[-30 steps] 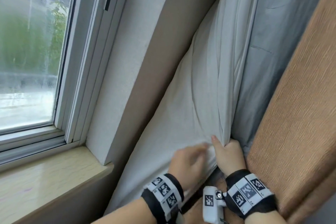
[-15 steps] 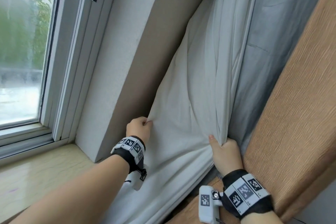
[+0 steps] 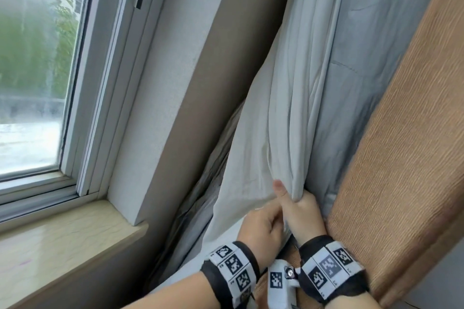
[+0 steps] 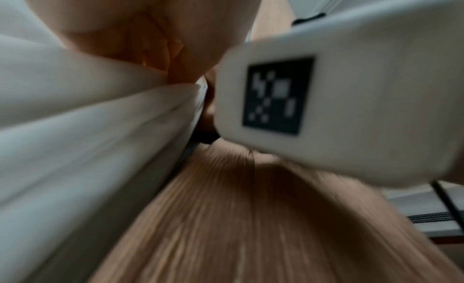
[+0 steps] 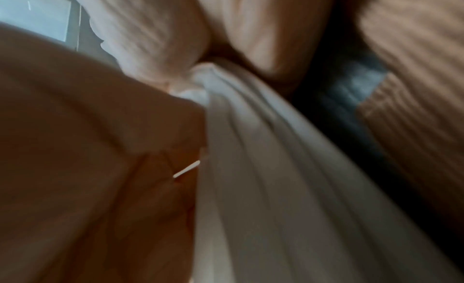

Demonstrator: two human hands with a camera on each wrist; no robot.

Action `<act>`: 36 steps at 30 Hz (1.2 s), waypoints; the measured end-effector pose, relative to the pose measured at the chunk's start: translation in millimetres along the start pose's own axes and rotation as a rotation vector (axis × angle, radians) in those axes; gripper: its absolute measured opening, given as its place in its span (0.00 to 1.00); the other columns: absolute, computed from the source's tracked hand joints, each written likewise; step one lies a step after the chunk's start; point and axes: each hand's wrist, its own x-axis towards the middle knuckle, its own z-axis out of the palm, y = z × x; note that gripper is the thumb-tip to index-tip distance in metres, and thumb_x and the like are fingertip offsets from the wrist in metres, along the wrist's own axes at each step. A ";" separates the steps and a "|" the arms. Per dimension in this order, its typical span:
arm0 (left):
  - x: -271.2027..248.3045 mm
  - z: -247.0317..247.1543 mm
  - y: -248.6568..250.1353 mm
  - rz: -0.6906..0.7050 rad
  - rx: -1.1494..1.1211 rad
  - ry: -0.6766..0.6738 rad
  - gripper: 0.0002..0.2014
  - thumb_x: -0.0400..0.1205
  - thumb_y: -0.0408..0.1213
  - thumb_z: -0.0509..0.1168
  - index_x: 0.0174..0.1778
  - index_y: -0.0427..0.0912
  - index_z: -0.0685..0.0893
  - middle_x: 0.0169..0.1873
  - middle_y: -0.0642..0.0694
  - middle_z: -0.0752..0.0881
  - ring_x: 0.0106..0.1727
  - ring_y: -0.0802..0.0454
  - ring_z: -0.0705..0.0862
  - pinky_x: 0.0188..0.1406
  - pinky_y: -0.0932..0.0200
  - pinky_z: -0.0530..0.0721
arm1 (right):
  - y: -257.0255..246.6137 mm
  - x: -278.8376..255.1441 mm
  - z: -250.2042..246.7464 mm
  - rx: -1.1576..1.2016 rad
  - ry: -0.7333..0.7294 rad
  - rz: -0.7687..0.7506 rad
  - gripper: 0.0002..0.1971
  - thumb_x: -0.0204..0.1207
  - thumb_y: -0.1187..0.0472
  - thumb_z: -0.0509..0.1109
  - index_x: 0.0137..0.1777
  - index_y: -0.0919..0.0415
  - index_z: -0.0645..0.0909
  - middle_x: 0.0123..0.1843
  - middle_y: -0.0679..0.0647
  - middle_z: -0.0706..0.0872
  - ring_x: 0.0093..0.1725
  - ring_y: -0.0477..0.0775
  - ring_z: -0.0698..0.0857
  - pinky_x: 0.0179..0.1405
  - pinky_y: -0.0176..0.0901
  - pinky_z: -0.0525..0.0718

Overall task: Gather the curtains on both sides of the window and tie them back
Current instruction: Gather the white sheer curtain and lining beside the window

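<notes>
A white curtain (image 3: 283,113) hangs right of the window, bunched into folds. My right hand (image 3: 298,211) grips the gathered folds from the right, thumb up against the cloth. My left hand (image 3: 263,226) sits just left of it, fingers curled round a fold of the same white curtain (image 4: 95,112). In the right wrist view the white curtain (image 5: 263,168) runs between palm and fingers. Behind it hangs a grey lining (image 3: 371,57), and an orange-brown curtain (image 3: 401,145) lies on the right. No tie-back is in view.
The window (image 3: 32,70) with its white frame is at the left, a beige sill (image 3: 62,241) below it. A white and brown wall reveal (image 3: 180,83) stands between window and curtain. A white tagged camera box (image 3: 278,283) hangs between my wrists.
My left hand has pulled the curtain's left edge rightward, from near the wall reveal to beside my right hand. The cloth is now bunched narrower. The right hand kept its grip.
</notes>
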 end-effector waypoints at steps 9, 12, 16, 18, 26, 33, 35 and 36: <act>27.4 -63.7 -47.8 -0.367 0.037 0.287 0.39 0.73 0.49 0.71 0.79 0.45 0.65 0.73 0.53 0.74 0.75 0.54 0.73 0.77 0.49 0.71 | 5.1 2.2 -10.9 -0.172 0.106 -0.062 0.09 0.76 0.58 0.73 0.37 0.61 0.82 0.34 0.51 0.85 0.41 0.56 0.86 0.44 0.41 0.82; 31.2 -73.1 -51.4 -0.460 -0.074 0.149 0.24 0.74 0.47 0.71 0.66 0.51 0.79 0.60 0.55 0.87 0.59 0.57 0.86 0.65 0.49 0.83 | 2.8 0.8 -9.2 -0.164 0.109 -0.060 0.11 0.77 0.59 0.72 0.33 0.58 0.79 0.32 0.47 0.83 0.39 0.54 0.84 0.44 0.40 0.80; 14.9 -52.0 -28.3 -0.344 -0.197 -0.190 0.17 0.77 0.41 0.71 0.63 0.53 0.80 0.55 0.54 0.90 0.55 0.60 0.88 0.61 0.52 0.86 | 1.1 0.7 -5.5 -0.210 0.108 -0.066 0.14 0.76 0.58 0.72 0.30 0.60 0.80 0.30 0.49 0.84 0.35 0.56 0.85 0.42 0.45 0.85; 8.3 -34.7 -23.1 -0.311 -0.230 -0.292 0.27 0.74 0.43 0.74 0.68 0.52 0.75 0.61 0.53 0.85 0.62 0.60 0.85 0.67 0.54 0.81 | -0.3 -0.2 -3.7 -0.216 0.089 -0.071 0.12 0.77 0.58 0.72 0.33 0.61 0.81 0.30 0.48 0.84 0.35 0.55 0.85 0.41 0.43 0.83; 1.0 -18.4 -20.7 -0.306 -0.258 -0.223 0.39 0.65 0.32 0.80 0.64 0.57 0.65 0.60 0.55 0.83 0.60 0.71 0.82 0.60 0.73 0.79 | 5.4 -4.8 -1.9 -0.141 -0.037 -0.003 0.12 0.74 0.54 0.74 0.44 0.65 0.86 0.39 0.55 0.91 0.41 0.52 0.91 0.45 0.47 0.89; -1.7 -18.8 -13.5 -0.349 -0.136 -0.199 0.04 0.78 0.31 0.69 0.45 0.44 0.84 0.42 0.48 0.87 0.47 0.58 0.87 0.60 0.52 0.86 | 4.2 -11.4 -0.2 -0.086 -0.168 -0.023 0.12 0.74 0.55 0.75 0.47 0.66 0.88 0.43 0.54 0.92 0.47 0.48 0.90 0.52 0.44 0.87; -2.8 -18.7 -16.9 -0.402 -0.139 -0.170 0.04 0.80 0.34 0.68 0.41 0.47 0.83 0.44 0.50 0.87 0.50 0.50 0.88 0.57 0.51 0.87 | 2.5 -16.1 0.9 -0.088 -0.219 -0.048 0.10 0.75 0.56 0.74 0.49 0.63 0.88 0.44 0.52 0.92 0.47 0.46 0.90 0.51 0.42 0.86; -3.5 -19.9 -18.2 -0.410 -0.173 -0.163 0.04 0.81 0.33 0.66 0.43 0.46 0.83 0.44 0.50 0.87 0.47 0.52 0.88 0.54 0.56 0.88 | 2.3 -18.7 0.8 -0.096 -0.247 -0.060 0.10 0.75 0.55 0.75 0.50 0.60 0.88 0.45 0.49 0.92 0.46 0.43 0.90 0.49 0.41 0.86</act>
